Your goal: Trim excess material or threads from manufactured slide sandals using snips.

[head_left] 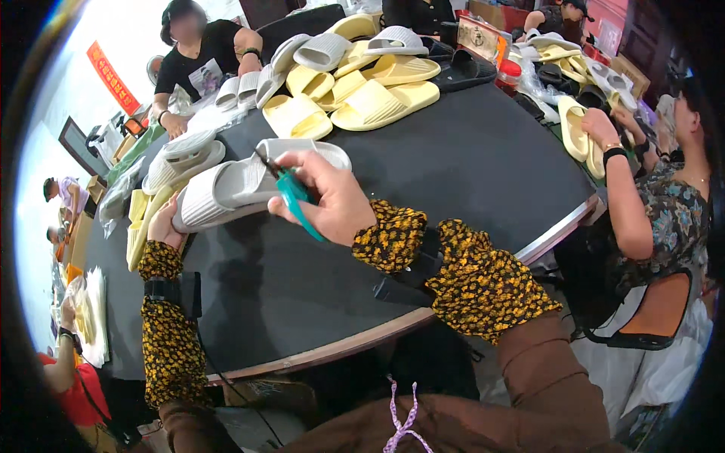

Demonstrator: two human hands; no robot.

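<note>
My left hand (164,224) grips the near left end of a light grey slipper (202,199) with a ribbed strap, held tilted over the table. A second grey slipper seems to lie against it, its sole reaching right behind my other hand. My right hand (332,198) is closed round teal-handled thread snips (297,202). Their dark blades point up and left, close over the grey slippers; whether the blades touch them I cannot tell. Just beyond my left hand lie another grey slipper (181,170) and a pale yellow slipper (148,219).
A heap of yellow (385,106) and grey slippers lies at the far side of the dark table (453,174), with black slippers (464,72) beside it. A person (200,60) works across from me; another at right holds yellow slippers (575,128). Plastic bags (94,317) lie at left.
</note>
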